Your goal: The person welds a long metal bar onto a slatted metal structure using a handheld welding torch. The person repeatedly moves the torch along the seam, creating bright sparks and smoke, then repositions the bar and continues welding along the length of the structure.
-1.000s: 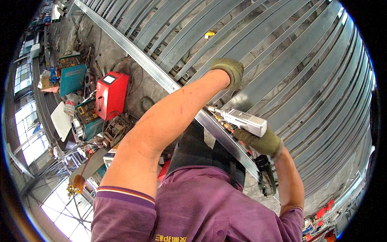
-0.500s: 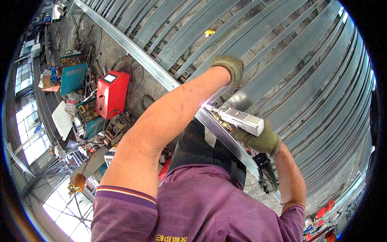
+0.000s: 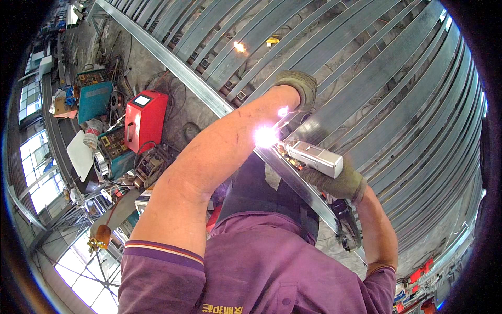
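Observation:
My right hand (image 3: 337, 183), in an olive glove, is closed around a silver handheld welding gun (image 3: 315, 158). The gun's nozzle points left at the joint where a flat steel bar meets the long steel edge rail (image 3: 300, 180). A bright white-violet glare burns at the tip and hides the joint. My left hand (image 3: 298, 88), also gloved, is curled over a steel bar (image 3: 327, 118) just beyond the glare; its fingertips are hidden. My bare left forearm passes close beside the glare.
Rows of parallel steel bars (image 3: 397, 115) fill the right and far side. On the left stand a red machine with a screen (image 3: 145, 123), teal machines (image 3: 95, 102) and a wire spool (image 3: 100, 163). Cables and a yellow object (image 3: 272, 41) lie on the floor beneath the bars.
The small glow at the nozzle has flared into a large bright glare. A second bright spot shows beside my left wrist, and an orange flash among the far bars. My hands have barely moved.

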Action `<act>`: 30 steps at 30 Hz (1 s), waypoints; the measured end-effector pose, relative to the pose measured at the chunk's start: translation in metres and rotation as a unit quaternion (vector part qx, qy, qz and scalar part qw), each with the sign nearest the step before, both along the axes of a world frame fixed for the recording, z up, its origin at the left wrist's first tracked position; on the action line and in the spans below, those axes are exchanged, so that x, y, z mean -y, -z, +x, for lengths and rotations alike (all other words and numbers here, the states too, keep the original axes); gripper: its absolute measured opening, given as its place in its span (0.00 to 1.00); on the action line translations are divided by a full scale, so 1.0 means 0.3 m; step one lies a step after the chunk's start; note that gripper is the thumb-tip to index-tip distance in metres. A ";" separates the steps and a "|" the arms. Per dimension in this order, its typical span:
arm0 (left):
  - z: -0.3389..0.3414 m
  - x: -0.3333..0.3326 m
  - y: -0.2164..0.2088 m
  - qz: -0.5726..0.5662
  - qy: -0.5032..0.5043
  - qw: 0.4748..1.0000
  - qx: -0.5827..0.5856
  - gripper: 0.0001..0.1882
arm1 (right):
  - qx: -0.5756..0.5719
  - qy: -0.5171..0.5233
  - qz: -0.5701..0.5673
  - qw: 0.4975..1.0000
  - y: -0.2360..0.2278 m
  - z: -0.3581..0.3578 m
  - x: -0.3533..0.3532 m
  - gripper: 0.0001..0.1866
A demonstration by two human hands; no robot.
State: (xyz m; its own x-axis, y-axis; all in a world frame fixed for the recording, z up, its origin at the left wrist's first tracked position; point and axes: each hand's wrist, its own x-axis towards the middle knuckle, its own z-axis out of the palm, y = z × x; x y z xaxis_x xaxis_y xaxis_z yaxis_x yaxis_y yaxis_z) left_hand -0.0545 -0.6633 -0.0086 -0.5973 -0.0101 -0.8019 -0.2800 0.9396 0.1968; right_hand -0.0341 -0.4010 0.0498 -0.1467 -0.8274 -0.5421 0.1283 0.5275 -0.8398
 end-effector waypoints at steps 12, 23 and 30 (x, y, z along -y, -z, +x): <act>0.013 -0.005 -0.072 0.003 0.007 0.999 -0.048 0.21 | 0.029 0.003 0.073 0.997 -0.039 -0.012 0.000 0.23; 0.010 -0.005 -0.084 0.009 0.011 1.000 -0.023 0.28 | 0.061 0.020 0.074 0.995 -0.031 -0.010 -0.014 0.22; 0.027 -0.004 -0.099 0.007 0.001 0.999 -0.037 0.26 | 0.047 0.013 0.078 0.996 -0.038 -0.006 -0.015 0.22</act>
